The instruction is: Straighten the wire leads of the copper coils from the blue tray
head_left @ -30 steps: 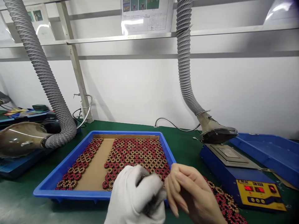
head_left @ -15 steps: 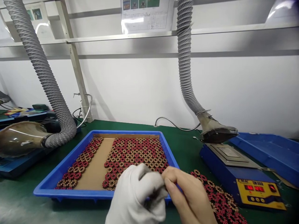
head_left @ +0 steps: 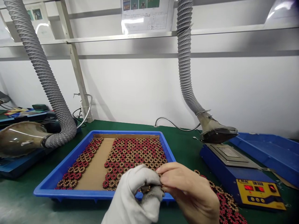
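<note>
My left hand (head_left: 136, 193), in a white glove with greyed fingertips, is closed in front of the blue tray (head_left: 74, 194). A small dark part (head_left: 146, 188) shows between its thumb and fingers, mostly hidden by the glove. Bare and pinched, my right hand (head_left: 189, 189) meets the left fingertips; whatever is in its pinch is too small to make out. Behind both hands, the tray holds rows of small motor stators (head_left: 137, 152) with red and copper-coloured windings. A narrower band of stators (head_left: 80, 165) lies along its left side, with bare cardboard (head_left: 93, 171) between.
More stators (head_left: 225, 199) lie on the green bench right of my hands. Beyond them stand a blue heating unit (head_left: 245, 183) with red displays and another blue tray (head_left: 268, 149). Extraction hoods hang on grey hoses at right (head_left: 187, 62) and left (head_left: 46, 81).
My right hand has turned, its back now facing up more, and its fingers sit over the left fingertips. The left hand has tilted slightly, showing more of the dark part.
</note>
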